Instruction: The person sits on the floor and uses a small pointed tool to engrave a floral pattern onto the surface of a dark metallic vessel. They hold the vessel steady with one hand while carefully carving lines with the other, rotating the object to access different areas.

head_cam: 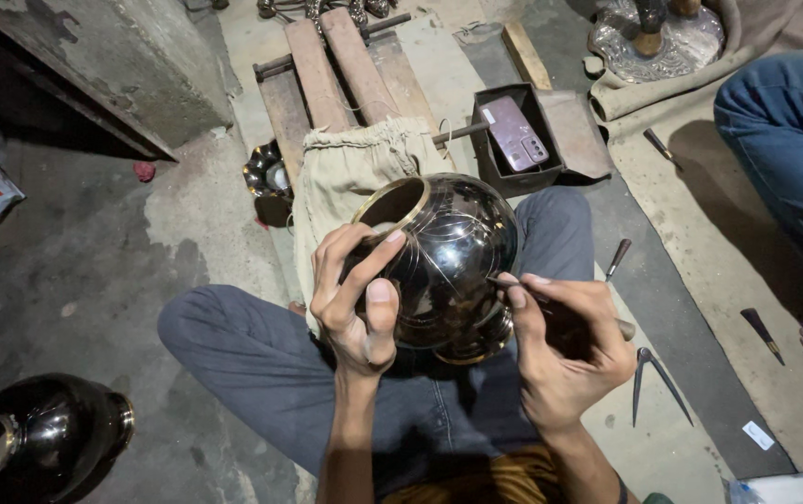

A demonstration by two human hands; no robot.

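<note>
**Inspector:** What's nearest?

**Operator:** I see the right hand closed around a thin engraving tool, its tip touching the black metal vase. The left hand has its fingers spread and pressed against the vase's side, apparently to steady it on the lap, brass-rimmed mouth tilted away.

**Inspector:** Surroundings?

**Operator:** Dividers lie just right of the knee. A second black vase sits well apart on the left. Beyond the knees, a cloth-draped wooden rest and a dark tray holding a phone. Another person's leg bounds the right side; the bare floor on the left is roomier.
</note>
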